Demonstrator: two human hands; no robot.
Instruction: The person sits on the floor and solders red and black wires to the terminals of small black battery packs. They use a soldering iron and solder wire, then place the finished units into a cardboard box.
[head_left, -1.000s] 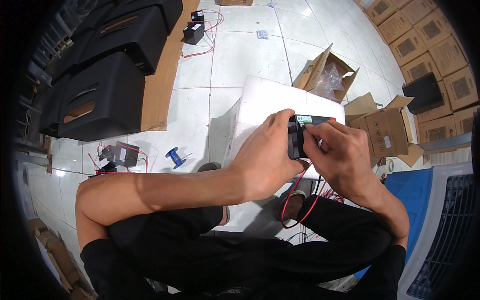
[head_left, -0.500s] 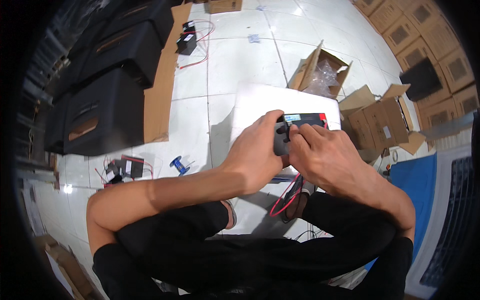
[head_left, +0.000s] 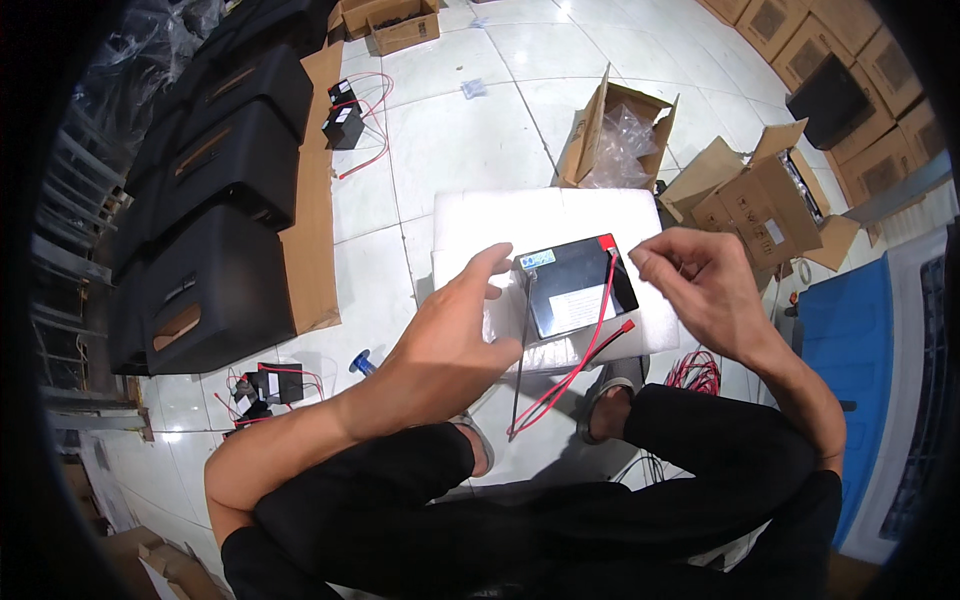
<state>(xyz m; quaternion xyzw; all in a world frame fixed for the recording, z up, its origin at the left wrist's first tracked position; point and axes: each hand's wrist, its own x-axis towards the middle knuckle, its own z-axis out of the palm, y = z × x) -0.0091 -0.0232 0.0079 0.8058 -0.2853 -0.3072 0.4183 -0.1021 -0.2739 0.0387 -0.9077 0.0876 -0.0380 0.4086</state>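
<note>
A black battery point(head_left: 568, 275) lies flat on a white foam block point(head_left: 470, 215), a white label on its top and a red cap at its far right corner. Red and black leads point(head_left: 562, 388) run from it over the block's near edge; a red connector point(head_left: 626, 328) rests beside it. Just left of the battery is my left hand point(head_left: 440, 340), open, thumb and fingers spread, holding nothing. My right hand point(head_left: 705, 290) hovers by the red-capped corner, apart from the battery. Its thumb and forefinger are pinched; anything between them is too small to make out.
Black padded cases point(head_left: 220, 290) line the left on cardboard. More wired batteries point(head_left: 343, 128) lie on the tiled floor. Open cartons point(head_left: 650, 165) stand beyond the block and at right. A blue spool point(head_left: 362, 362), coiled red wires point(head_left: 697, 372) and a blue panel point(head_left: 845, 330) are nearby.
Both hands have come away from the battery, left hand to the left and right hand to the right. The battery now lies flat on the foam with its leads across it.
</note>
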